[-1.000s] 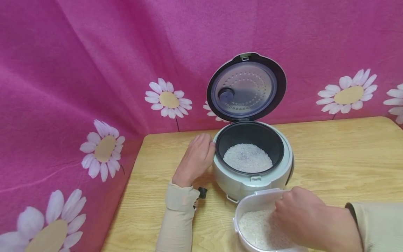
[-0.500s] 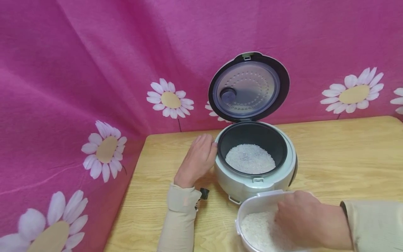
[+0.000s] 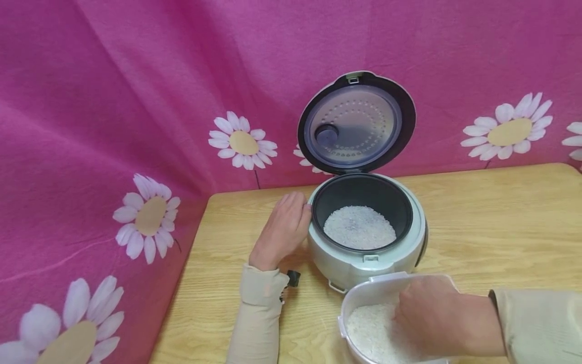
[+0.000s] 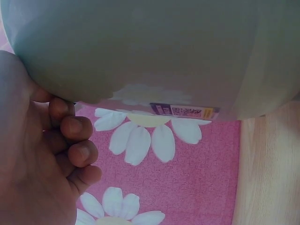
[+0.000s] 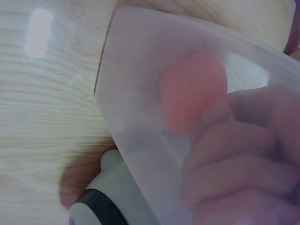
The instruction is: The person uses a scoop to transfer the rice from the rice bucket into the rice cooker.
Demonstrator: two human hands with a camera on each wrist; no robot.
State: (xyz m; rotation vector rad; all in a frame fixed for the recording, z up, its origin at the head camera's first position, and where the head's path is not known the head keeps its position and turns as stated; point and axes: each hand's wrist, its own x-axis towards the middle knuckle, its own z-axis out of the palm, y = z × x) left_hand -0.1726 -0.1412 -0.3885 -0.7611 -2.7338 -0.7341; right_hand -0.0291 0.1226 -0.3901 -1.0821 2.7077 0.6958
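Note:
A pale green rice cooker [image 3: 341, 265] stands with its lid [image 3: 356, 126] raised, white rice [image 3: 359, 227] in its dark inner pot [image 3: 395, 212]. My left hand [image 3: 282, 227] rests against the cooker's left side near the rim. In the left wrist view its fingers [image 4: 77, 129] are curled in beside the cooker wall. My right hand [image 3: 436, 313] is inside a translucent rice container [image 3: 377, 290] in front of the cooker. Through the container's wall, the right wrist view shows a red scoop [image 5: 194, 91] gripped by the curled fingers [image 5: 229, 140].
The wooden table [image 3: 491, 217] carries the cooker and the container. A pink curtain [image 3: 273, 60] with white daisies hangs close behind the table and down its left side. The raised lid stands near the curtain.
The right hand shifts slightly within the rice container. The left hand stays against the cooker, and the whole head view drifts a little.

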